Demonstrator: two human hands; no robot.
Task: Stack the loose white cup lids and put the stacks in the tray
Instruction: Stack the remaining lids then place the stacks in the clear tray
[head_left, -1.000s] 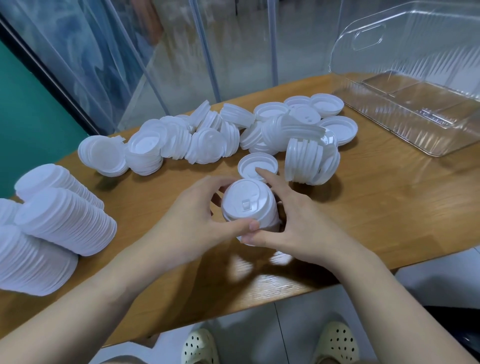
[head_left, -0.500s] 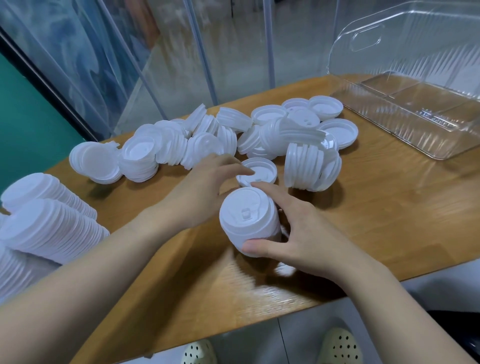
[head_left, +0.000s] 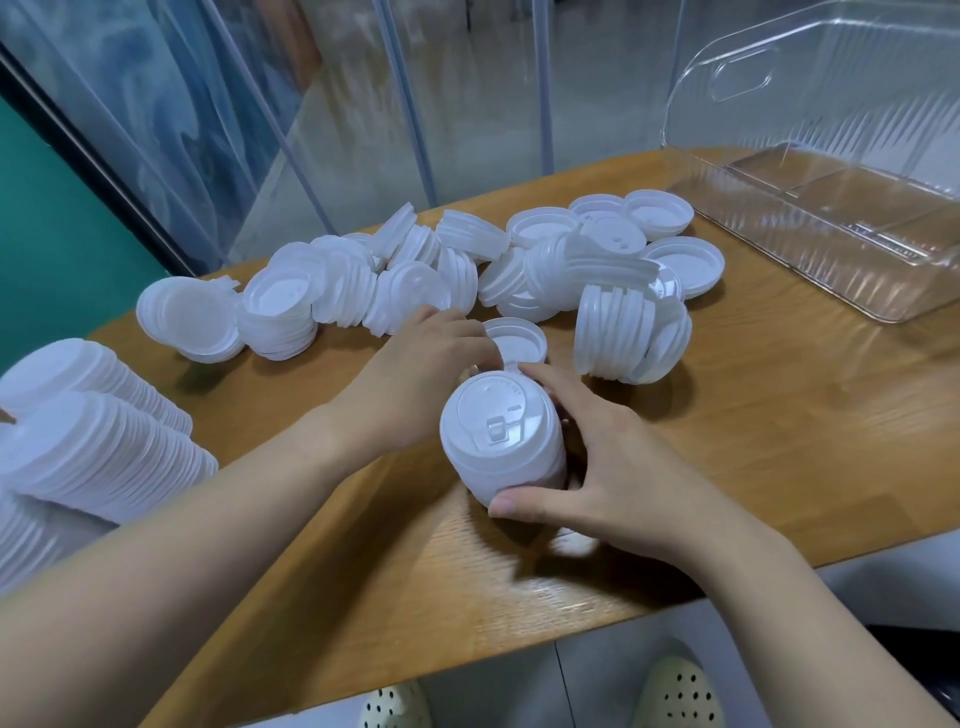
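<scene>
A stack of white cup lids (head_left: 503, 441) is gripped by the right hand (head_left: 613, 473), fingers curled round it; a single upturned lid (head_left: 517, 340) just beyond is pinched by the left hand (head_left: 421, 374).

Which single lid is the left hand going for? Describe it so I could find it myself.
On the wooden table, look just this side of the heap of lids. The single lid lies beyond the stack in the right hand, under the left hand fingertips. It lies alone, hollow side up.

arms: bare, no sleeves | feet: cream perforated clogs (head_left: 675, 693)
</scene>
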